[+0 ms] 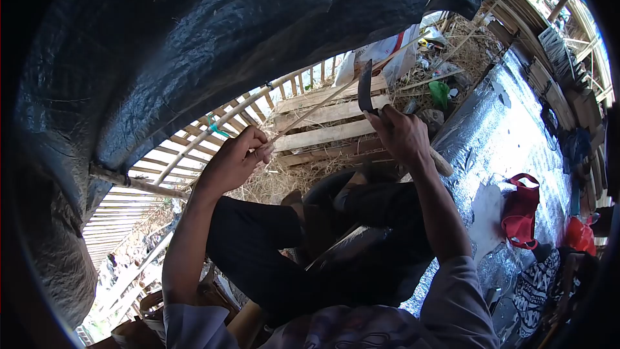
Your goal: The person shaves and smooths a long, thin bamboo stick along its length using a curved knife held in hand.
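My left hand (244, 155) is closed in a pinch around the near end of a thin bamboo strip (315, 108). The strip slants away up and to the right, passing behind the blade of a curved knife (365, 87). My right hand (403, 134) is wrapped around that knife's wooden handle, whose rounded butt sticks out below the wrist. Dark and hooked, the blade points upward, apart from my left hand. Both hands are above my bent legs in dark trousers.
A black plastic sheet (245, 26) hangs low overhead. Wooden slats (323, 134) lie on straw ahead, beside a bamboo slat fence (187, 145). To the right a silver sheet (484, 136) covers a surface, with a red cloth bag (520, 213) on it. Green plastic (439, 94) lies among litter.
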### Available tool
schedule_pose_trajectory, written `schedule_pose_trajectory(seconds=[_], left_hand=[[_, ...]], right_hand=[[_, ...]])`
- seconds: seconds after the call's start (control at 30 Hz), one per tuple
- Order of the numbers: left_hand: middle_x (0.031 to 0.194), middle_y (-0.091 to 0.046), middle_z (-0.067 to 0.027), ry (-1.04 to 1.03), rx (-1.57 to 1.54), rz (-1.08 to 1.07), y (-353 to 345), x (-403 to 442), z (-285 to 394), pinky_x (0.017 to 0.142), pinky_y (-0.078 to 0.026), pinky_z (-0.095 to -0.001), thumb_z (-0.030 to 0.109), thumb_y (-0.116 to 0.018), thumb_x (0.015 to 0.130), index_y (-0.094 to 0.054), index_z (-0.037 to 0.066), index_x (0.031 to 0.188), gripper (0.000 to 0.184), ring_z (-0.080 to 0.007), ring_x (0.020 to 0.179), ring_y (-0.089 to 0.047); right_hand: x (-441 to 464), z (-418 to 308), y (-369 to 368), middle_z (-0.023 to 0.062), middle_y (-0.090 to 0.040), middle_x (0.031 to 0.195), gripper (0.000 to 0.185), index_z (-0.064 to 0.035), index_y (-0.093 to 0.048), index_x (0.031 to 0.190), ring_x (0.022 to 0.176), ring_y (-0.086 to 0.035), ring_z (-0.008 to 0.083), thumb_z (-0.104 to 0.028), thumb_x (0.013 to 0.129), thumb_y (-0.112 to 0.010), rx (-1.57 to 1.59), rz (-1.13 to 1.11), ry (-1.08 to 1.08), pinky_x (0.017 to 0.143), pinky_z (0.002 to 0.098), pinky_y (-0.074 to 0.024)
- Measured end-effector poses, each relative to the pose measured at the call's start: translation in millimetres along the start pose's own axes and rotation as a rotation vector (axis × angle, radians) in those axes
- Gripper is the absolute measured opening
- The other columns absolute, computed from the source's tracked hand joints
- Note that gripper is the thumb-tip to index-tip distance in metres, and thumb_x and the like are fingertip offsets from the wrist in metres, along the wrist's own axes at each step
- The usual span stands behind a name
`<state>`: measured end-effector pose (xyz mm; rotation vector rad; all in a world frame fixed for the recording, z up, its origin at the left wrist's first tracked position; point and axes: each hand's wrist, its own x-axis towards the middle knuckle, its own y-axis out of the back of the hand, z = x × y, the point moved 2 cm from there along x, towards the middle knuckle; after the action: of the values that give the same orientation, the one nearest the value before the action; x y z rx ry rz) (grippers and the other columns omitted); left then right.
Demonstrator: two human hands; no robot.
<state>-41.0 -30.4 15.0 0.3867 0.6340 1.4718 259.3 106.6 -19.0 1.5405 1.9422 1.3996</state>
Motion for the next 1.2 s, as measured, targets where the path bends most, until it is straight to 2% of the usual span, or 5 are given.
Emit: schedule_pose_trajectory(seconds=[0.1,0.27,0.67,0.93,1.2], left_hand=[[0.076,-0.068,-0.0045,0.207,0.038,-0.070,6.4,-2.8,10.5,0.065,-0.048,-0.0316,0.030,-0.059,0.100,-0.063,0.005,0.110,0.027,-0.0118,0.068,-0.063],[0.076,-0.066,-0.0120,-0.069,0.156,0.120,4.0,-2.7,-11.0,0.064,-0.046,-0.0308,0.031,-0.056,0.101,-0.062,0.004,0.111,0.030,-0.0120,0.066,-0.060],[0.075,-0.062,-0.0050,0.105,0.039,-0.058,4.0,-8.2,-8.7,0.067,-0.045,-0.0304,0.024,-0.057,0.100,-0.062,0.002,0.115,0.027,-0.0112,0.070,-0.055],[0.089,-0.071,-0.0125,-0.009,0.083,-0.034,-4.7,-5.5,-2.1,0.075,-0.050,-0.0335,0.031,-0.059,0.099,-0.067,0.000,0.113,0.035,-0.0179,0.081,-0.065],[0.093,-0.072,-0.0144,0.028,0.079,0.000,-0.1,-8.6,-5.7,0.077,-0.051,-0.0343,0.031,-0.060,0.099,-0.067,0.001,0.117,0.036,-0.0200,0.086,-0.069]], right_hand=[[1.2,-5.0,4.1,0.0078,-0.063,0.059,0.040,-0.0076,-0.059,0.072,0.058,-0.066,0.0320,-0.042,0.090,-0.068,0.003,0.005,-0.020,0.053,0.0434,-0.0511],[4.1,-3.8,5.9,0.0069,-0.061,0.057,0.040,-0.0082,-0.057,0.072,0.056,-0.065,0.0312,-0.042,0.090,-0.067,0.019,0.059,0.002,0.053,0.0433,-0.0501],[0.9,4.1,5.8,0.0059,-0.064,0.060,0.038,-0.0084,-0.061,0.075,0.060,-0.068,0.0301,-0.043,0.088,-0.069,-0.020,0.020,-0.007,0.054,0.0427,-0.0524],[-8.9,-20.0,-13.0,0.0105,-0.069,0.067,0.032,-0.0107,-0.066,0.085,0.063,-0.069,0.0344,-0.043,0.087,-0.069,-0.007,0.048,0.241,0.056,0.0446,-0.0551],[-5.1,-15.5,-0.4,0.0085,-0.070,0.069,0.030,-0.0104,-0.065,0.085,0.063,-0.069,0.0310,-0.040,0.088,-0.069,-0.020,0.004,0.135,0.055,0.0435,-0.0559]])
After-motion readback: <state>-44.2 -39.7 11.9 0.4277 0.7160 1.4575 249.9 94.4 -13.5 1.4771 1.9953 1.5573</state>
